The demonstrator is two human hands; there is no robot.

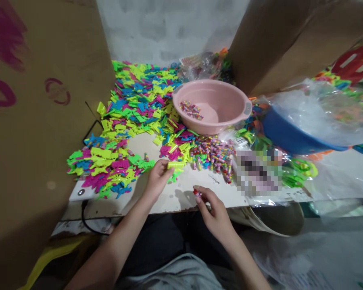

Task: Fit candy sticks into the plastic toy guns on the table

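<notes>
My left hand (pixel 159 177) is closed on a yellow plastic piece (pixel 176 164), pinched between thumb and fingers above the table's front part. To its right, my right hand (pixel 211 204) pinches a small red-capped tube with a pink patterned body (pixel 197 193). The two hands are apart. Beyond them lies a pile of similar small printed tubes (pixel 213 155). Left of that pile, many yellow, pink, green and blue plastic pieces (pixel 142 100) spread back to the wall. A nearer heap of such pieces (pixel 104 167) lies left of my left hand.
A pink basin (pixel 226 106) with some small tubes inside stands behind the tube pile. To the right are a blue basin (pixel 290 133) under clear plastic and green pieces (pixel 302 173). Cardboard boxes (pixel 48 121) flank the table. A bucket (pixel 278 221) sits below its front edge.
</notes>
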